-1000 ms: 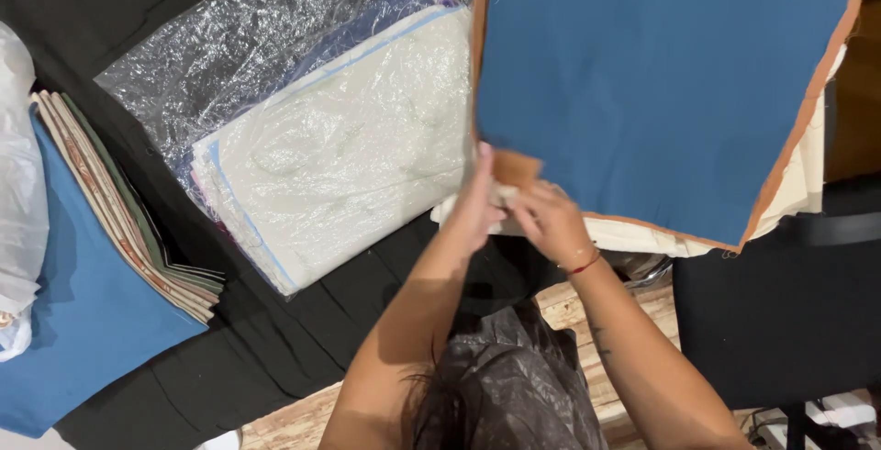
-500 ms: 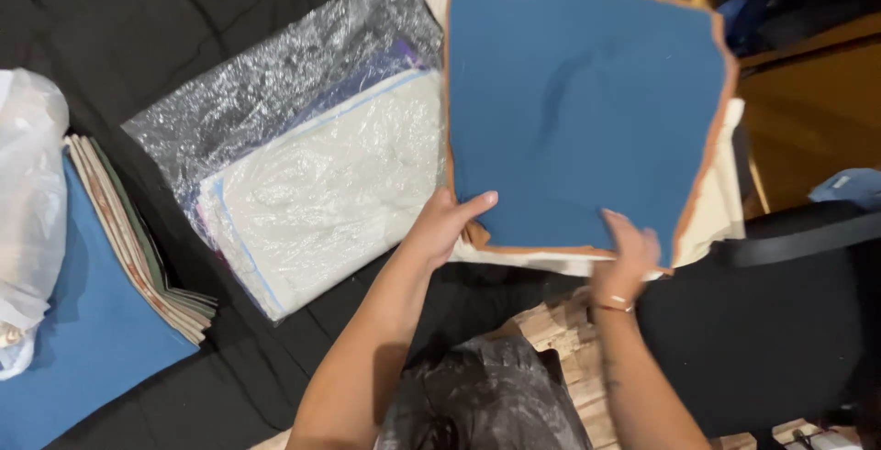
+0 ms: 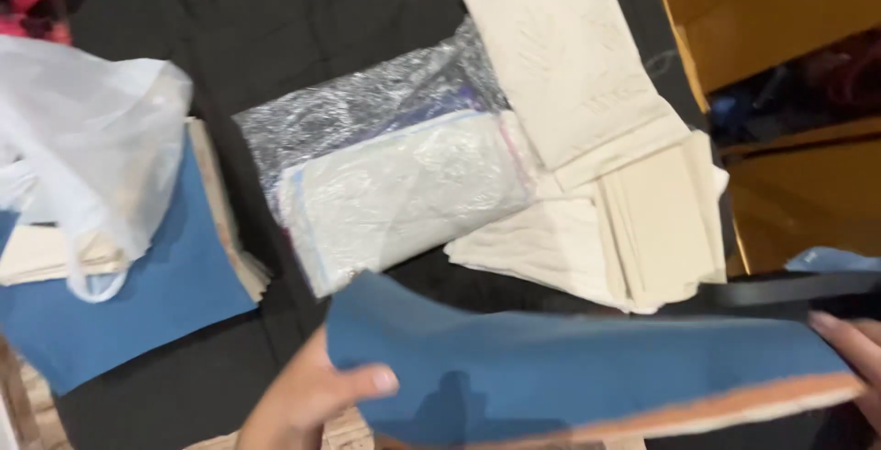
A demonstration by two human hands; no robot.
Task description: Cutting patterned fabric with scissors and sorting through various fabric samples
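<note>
- The blue sheet (image 3: 587, 372) is held low and near the person, stretched between both hands above the black-covered bench (image 3: 294, 28).
- Its long axis runs from left to right, nearly level; the right end sits a little lower than the left.
- It is tipped almost flat, so the blue face looks up and away, and the near edge shows as a thin orange-tan band along the lower right.
- The blue face is plain and matte, with a soft shadow near the left thumb; the sheet bows slightly along its length.
- The left hand (image 3: 307, 404) grips the sheet's left end, thumb pressed on top of the blue face and the rest of the hand underneath.
- The right hand (image 3: 853, 354) is at the sheet's right end, only fingertips in view, touching the edge; I cannot tell how firmly it is closed.
- Behind the sheet, at the middle of the bench, lies a clear plastic packet (image 3: 395, 175) with pale sheets inside.
- To its right, a loose spread of cream fabric pieces (image 3: 606, 175) overlaps, some folded.
- At the left, a white plastic bag (image 3: 92, 138) rests on a stack of sheets (image 3: 165, 294) with a blue one on top.
</note>
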